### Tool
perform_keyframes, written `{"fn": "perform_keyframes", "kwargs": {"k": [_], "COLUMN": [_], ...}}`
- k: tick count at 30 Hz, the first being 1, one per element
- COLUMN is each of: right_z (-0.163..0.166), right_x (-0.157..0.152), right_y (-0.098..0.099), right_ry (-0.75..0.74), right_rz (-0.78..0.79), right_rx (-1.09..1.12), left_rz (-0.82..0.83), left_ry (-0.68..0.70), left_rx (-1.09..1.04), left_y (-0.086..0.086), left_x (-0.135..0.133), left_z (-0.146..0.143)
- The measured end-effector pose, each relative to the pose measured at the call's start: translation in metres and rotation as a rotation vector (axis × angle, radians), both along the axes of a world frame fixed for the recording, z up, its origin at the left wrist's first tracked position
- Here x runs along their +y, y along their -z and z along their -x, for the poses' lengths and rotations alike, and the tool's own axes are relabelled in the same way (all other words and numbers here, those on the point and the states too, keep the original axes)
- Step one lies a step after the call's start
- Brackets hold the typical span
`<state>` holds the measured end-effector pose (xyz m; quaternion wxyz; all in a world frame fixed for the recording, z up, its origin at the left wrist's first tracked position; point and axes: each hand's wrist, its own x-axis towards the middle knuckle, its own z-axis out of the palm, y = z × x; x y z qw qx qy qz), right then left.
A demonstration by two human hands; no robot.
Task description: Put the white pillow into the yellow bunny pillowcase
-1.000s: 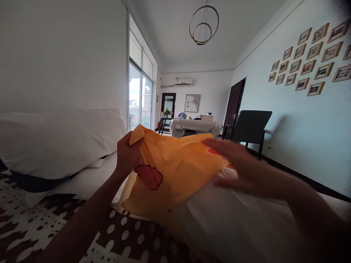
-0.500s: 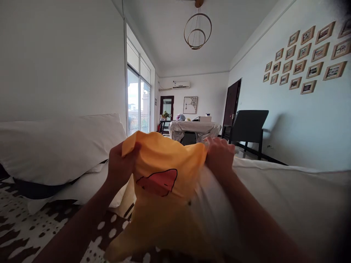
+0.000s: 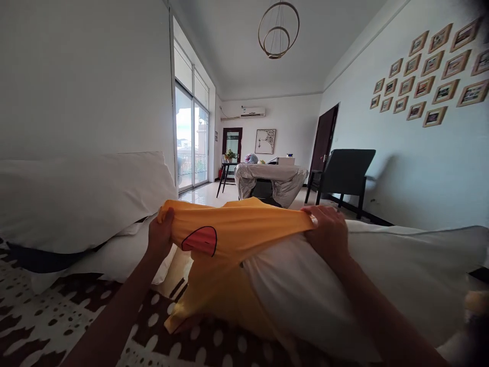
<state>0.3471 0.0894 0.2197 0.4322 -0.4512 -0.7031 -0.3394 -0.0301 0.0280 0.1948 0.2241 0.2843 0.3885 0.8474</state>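
Note:
A yellow pillowcase (image 3: 229, 239) with a red patch outlined in black is stretched between my two hands. My left hand (image 3: 160, 237) is closed on its left edge. My right hand (image 3: 328, 232) is closed on its right edge, fingers curled over the cloth. A white pillow (image 3: 344, 285) lies under my right arm, its left end partly inside the yellow pillowcase. All of this rests on a brown bed cover (image 3: 57, 316) with white spots.
Two white pillows (image 3: 84, 199) are stacked at the left against the wall. Beyond the bed stand a dark chair (image 3: 347, 173), a covered table (image 3: 273, 178) and a glass door (image 3: 191, 137). Framed pictures (image 3: 428, 76) hang on the right wall.
My right hand went from lying flat over the cloth to gripping the pillowcase's right edge. Both hands pulled apart and lower, stretching the opening wide over the pillow's end.

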Motion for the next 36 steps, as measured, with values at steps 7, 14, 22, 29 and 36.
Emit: {"fn": "perform_keyframes", "kwargs": {"k": [7, 14, 22, 29, 36], "right_z": [0.082, 0.069, 0.027, 0.037, 0.169], "right_x": [-0.025, -0.022, -0.020, -0.042, -0.038], "right_y": [-0.011, 0.007, 0.036, 0.006, -0.063], "right_ry": [-0.323, -0.563, -0.456, -0.455, -0.638], "right_rz": [-0.034, -0.480, -0.273, -0.026, 0.323], "right_rx": [0.036, -0.311, -0.421, -0.439, -0.259], "left_rz": [-0.019, -0.051, -0.073, -0.070, 0.006], "left_ry": [-0.062, 0.054, 0.243, 0.115, 0.151], "left_rx": [0.237, 0.143, -0.176, -0.073, 0.100], "left_y": [-0.022, -0.017, 0.012, 0.029, 0.029], "left_x": [-0.003, 0.007, 0.037, 0.032, -0.004], "left_z": [-0.018, 0.002, 0.005, 0.002, -0.012]}}
